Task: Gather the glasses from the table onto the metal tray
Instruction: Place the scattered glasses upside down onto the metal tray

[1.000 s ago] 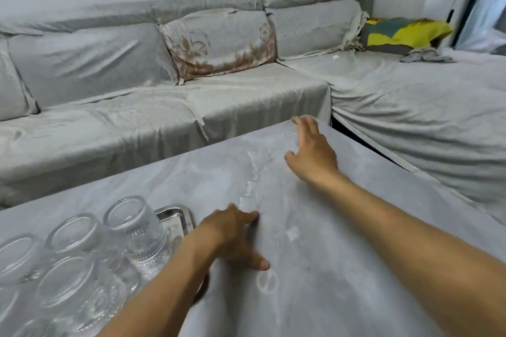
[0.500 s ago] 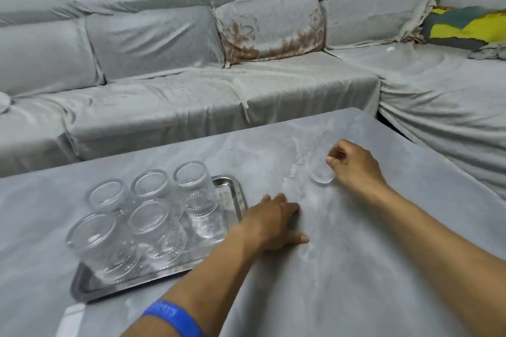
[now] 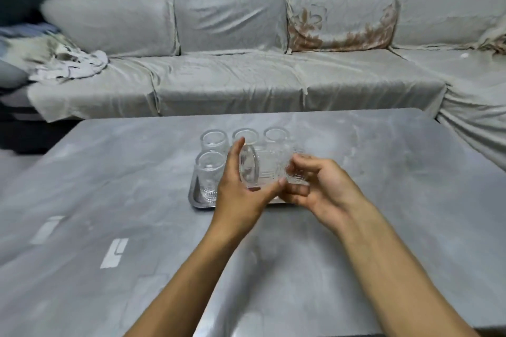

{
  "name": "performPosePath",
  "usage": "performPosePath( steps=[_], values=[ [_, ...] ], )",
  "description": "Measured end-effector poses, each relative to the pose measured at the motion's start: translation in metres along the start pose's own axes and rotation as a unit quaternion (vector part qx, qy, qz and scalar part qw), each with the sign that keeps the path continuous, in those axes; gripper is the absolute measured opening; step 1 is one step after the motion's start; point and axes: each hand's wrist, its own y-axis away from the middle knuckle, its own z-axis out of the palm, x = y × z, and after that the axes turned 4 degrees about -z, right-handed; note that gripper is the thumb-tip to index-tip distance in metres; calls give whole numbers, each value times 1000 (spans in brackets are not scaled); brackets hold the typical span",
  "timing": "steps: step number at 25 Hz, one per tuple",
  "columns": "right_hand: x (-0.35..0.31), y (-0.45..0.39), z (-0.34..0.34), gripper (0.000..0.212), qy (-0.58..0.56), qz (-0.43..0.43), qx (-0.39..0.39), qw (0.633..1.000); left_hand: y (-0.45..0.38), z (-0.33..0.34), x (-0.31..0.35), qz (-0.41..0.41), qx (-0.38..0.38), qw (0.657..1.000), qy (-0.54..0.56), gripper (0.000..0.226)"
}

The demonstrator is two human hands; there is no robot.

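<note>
Both hands – left hand point(image 3: 237, 194), right hand point(image 3: 323, 189) – grip one clear ribbed glass point(image 3: 267, 171) sideways above the metal tray point(image 3: 197, 201). Four upright glasses point(image 3: 209, 172) visible on it. Grey marbled surface point(image 3: 397, 178), grey-covered corner sofa point(image 3: 232, 44) behind.

Both forearms reaching forward, left hand point(image 3: 237, 186) and right hand point(image 3: 320, 186) meeting, fingers curled in grip

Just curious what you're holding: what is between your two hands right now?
A clear glass, tipped on its side, between the left hand and right hand, above the metal tray, in the head view.
</note>
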Motion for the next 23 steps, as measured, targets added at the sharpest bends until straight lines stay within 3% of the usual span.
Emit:
performPosePath(
  steps=[3, 5, 6, 7, 8, 9, 10, 11, 13, 14, 17, 20, 23],
  values=[
    [16, 0, 11, 6, 2, 31, -28, 999, -9, -13, -3, 29, 27, 998, -39, 80],
    [19, -4, 15, 15, 128, -43, 1, 991, -10, -25, -6, 42, 40, 996, -73, 76],
    [19, -5, 16, 32, 283, -128, 30, 950, -11, -29, -4, 47, 49, 994, -88, 75],
    [20, -5, 18, 55, 437, -223, 32, 871, -12, -31, -2, 52, 56, 992, -98, 75],
    [22, -6, 20, 75, 546, -300, -5, 783, -14, -30, 2, 54, 56, 992, -99, 76],
    [25, -5, 24, 88, 597, -339, -55, 725, -15, -28, 5, 54, 50, 993, -96, 77],
    [28, -3, 29, 93, 612, -362, -80, 699, -17, -26, 8, 53, 38, 994, -90, 78],
    [31, -5, 30, 92, 622, -391, -56, 676, -18, -25, 9, 52, 19, 995, -82, 80],
    [31, -13, 27, 83, 632, -441, 54, 634, -21, -24, 12, 44, -33, 998, -38, 81],
    [29, -17, 23, 80, 612, -449, 85, 646, -24, -26, 13, 37, -45, 998, 0, 78],
    [18, -44, 4, 81, 466, -407, 147, 771, -37, -39, 14, 16, 24, 999, 39, 56],
    [27, -72, -17, 71, 480, -356, 191, 779, -49, -51, 5, -23, 114, 992, -45, 38],
    [51, -88, -29, 67, 512, -312, 179, 780, -58, -55, -7, -48, 132, 985, -102, 36]
  ],
)
